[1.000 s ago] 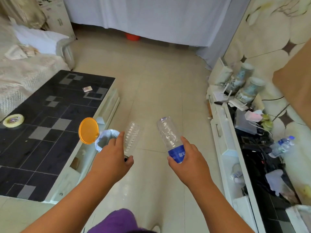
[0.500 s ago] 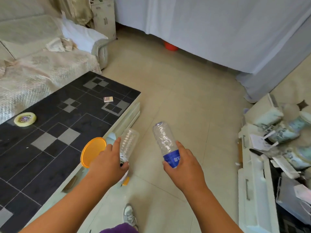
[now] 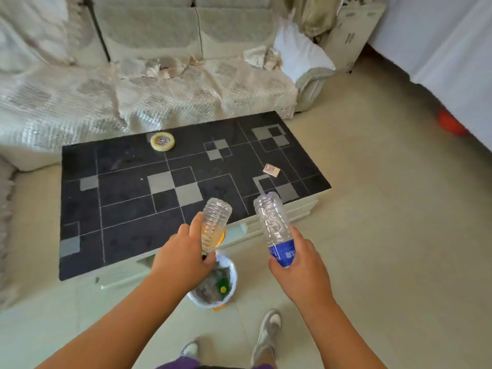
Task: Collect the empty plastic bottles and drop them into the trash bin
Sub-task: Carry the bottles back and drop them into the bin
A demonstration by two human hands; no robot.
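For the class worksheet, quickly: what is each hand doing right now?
Left hand: fingers closed around the ribbed clear bottle, above the trash bin.
Right hand: fingers closed around the blue-labelled bottle.

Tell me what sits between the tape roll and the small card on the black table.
Nothing: in the head view, only bare patterned tabletop runs from the tape roll to the small card.
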